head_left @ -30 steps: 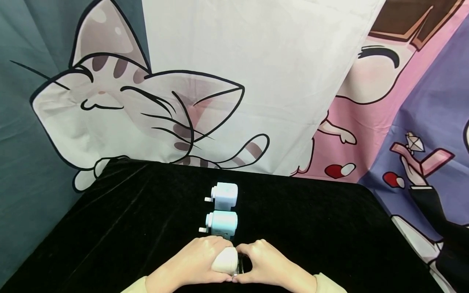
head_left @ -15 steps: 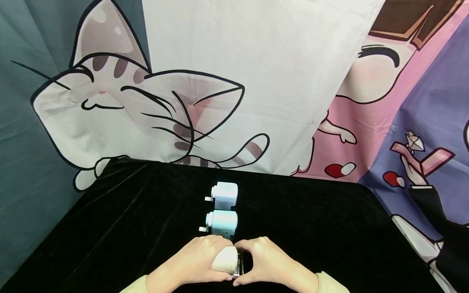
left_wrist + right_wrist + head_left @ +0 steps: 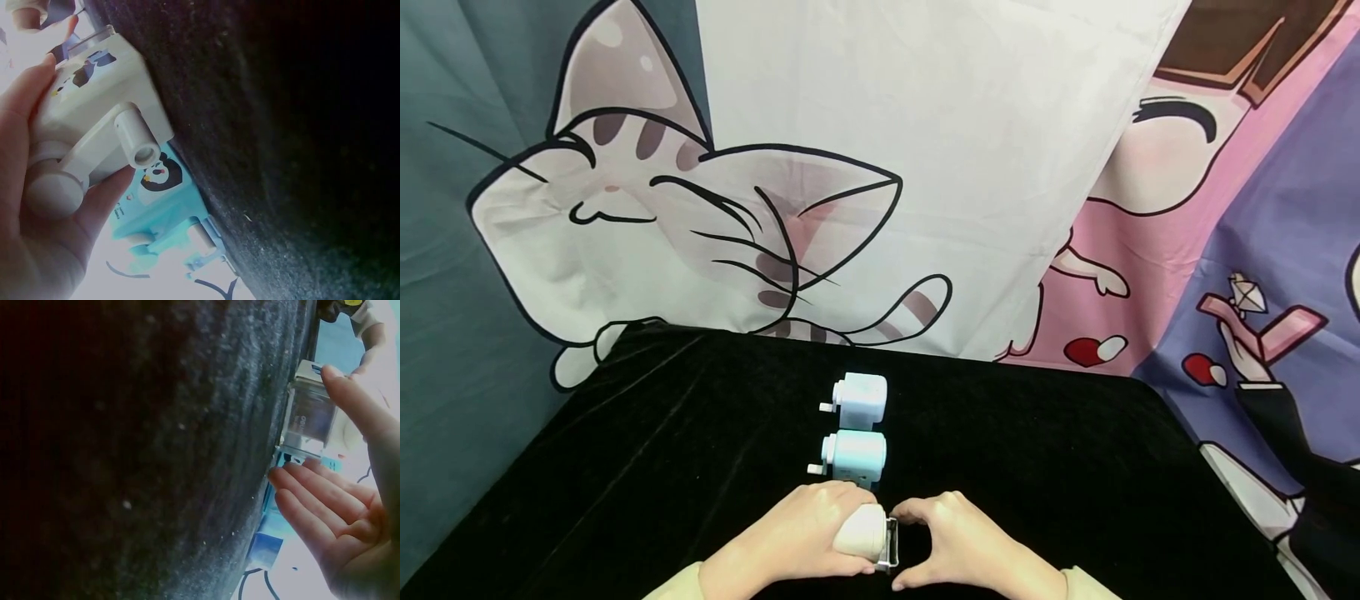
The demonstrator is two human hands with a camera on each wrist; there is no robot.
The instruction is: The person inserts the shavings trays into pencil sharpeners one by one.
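My left hand (image 3: 808, 533) grips a white hand-crank pencil sharpener (image 3: 861, 533), its fingers and thumb round the body. In the left wrist view, the sharpener's crank (image 3: 103, 140) faces the camera and a penguin picture marks its side. A see-through end with a shiny frame (image 3: 891, 543) shows on the sharpener's right. Just beside that end is my right hand (image 3: 958, 542), thumb and fingers spread apart with nothing gripped. In the right wrist view, those fingers (image 3: 319, 494) look fairly straight near the clear end; whether a fingertip touches it I cannot tell.
A light blue crank sharpener (image 3: 857, 454) stands just beyond the left hand, and a paler blue one (image 3: 862, 398) stands behind it, both cranks pointing left. Black velvety cloth (image 3: 1037, 467) covers the table. A printed cartoon curtain (image 3: 970, 183) hangs at the back.
My right hand has moved a little to the right, away from the white sharpener, and its thumb and fingers have spread. The left hand and the blue sharpeners stay put.
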